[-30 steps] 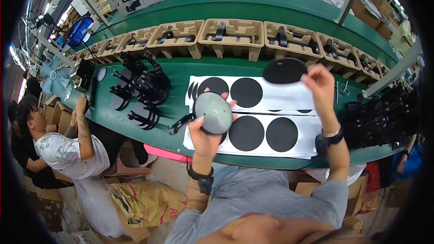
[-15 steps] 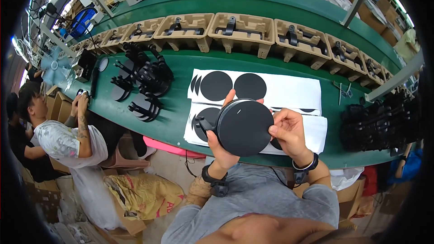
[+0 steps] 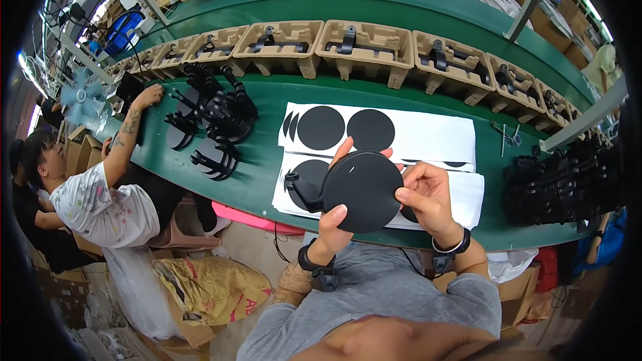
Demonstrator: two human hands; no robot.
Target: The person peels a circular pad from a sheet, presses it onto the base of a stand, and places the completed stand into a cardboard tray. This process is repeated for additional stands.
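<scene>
A round black disc [image 3: 360,190] is held up above the near edge of the green desk [image 3: 261,180], covering part of the white sheets [image 3: 428,137] printed with black circles [image 3: 321,127] behind it. The left hand [image 3: 334,217] grips its lower left rim, thumb on the face and fingers hidden behind; a black arm-like part (hard to make out) juts from the disc's left side. The right hand [image 3: 424,197] pinches the right rim, fingers curled on the edge. Farther left lies a heap of black stands [image 3: 214,124], their shapes tangled together. Beyond, a row of brown moulded trays [image 3: 364,47] runs along the desk. At left a co-worker's hand [image 3: 148,95] rests on the desk.
</scene>
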